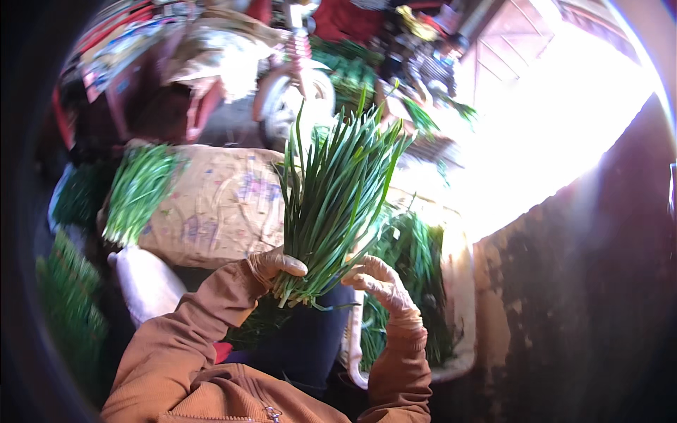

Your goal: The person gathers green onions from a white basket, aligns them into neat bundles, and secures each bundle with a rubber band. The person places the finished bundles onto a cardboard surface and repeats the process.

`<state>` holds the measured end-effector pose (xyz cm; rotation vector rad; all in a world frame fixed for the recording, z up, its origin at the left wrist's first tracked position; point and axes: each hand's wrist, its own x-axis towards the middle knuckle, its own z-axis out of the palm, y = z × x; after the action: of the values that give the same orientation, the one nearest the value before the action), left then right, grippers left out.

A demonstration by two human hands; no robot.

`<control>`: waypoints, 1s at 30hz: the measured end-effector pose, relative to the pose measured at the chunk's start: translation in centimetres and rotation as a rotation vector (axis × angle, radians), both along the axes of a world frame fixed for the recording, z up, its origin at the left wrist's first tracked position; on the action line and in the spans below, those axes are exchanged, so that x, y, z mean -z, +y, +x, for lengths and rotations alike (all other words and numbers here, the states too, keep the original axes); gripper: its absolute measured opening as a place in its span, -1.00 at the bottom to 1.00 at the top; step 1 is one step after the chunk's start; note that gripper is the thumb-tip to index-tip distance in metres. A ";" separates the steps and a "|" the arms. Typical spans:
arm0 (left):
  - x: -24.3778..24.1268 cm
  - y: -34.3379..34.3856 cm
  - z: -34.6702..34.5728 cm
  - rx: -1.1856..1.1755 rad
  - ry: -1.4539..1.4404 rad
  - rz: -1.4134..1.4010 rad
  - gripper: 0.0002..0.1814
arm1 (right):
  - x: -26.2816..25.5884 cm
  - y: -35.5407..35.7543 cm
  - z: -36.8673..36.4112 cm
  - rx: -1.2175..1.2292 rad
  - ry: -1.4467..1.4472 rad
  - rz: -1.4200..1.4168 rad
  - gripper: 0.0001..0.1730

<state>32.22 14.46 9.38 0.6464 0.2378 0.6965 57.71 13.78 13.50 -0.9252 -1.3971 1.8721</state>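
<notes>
A bunch of garlic chives point(338, 195) stands before me, leaves upward and pale cut ends downward. My left hand point(277, 267), in a thin pale glove, grips it low on the left, thumb across the stems. At its lower right edge is my right hand point(378, 283), also gloved, with bent fingers and thumb touching the outer leaves. Whether a leaf is pinched between them is unclear. Beyond the bunch lies a tan, sack-like covered surface point(222, 206), stained and creased. Another bunch of chives point(143, 193) rests on its left end.
A pale plastic crate point(465, 317) with loose chives point(412, 259) stands on my right, beside a worn wall point(560, 296). More greens point(71, 296) lie at left. Beyond are a vehicle's front wheel point(296, 100), stacked greens point(349, 71) and a seated person point(436, 69).
</notes>
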 end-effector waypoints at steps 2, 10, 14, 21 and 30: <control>0.0 -1.1 -3.6 -0.107 0.105 0.065 -0.41 | 2.6 2.1 -3.6 -0.106 0.051 -0.078 0.03; 6.5 -6.2 -12.2 -0.605 1.060 0.530 -0.03 | 13.7 4.3 -21.0 0.004 0.425 -0.145 -0.35; 10.6 -7.5 -13.5 -0.640 1.390 0.650 0.19 | 15.1 2.8 -23.3 0.017 0.470 -0.433 -0.47; 1.9 -3.3 -13.3 -0.674 0.673 0.424 -0.20 | 8.1 3.0 -23.1 -0.032 0.217 0.005 -0.50; -4.7 3.7 -11.4 -0.935 0.681 0.991 -0.04 | 5.5 7.7 -23.1 -0.035 0.154 0.611 -0.66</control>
<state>20.79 18.12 14.11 1.7742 0.8820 1.4998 34.64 21.45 8.02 -0.4428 -1.7435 1.3656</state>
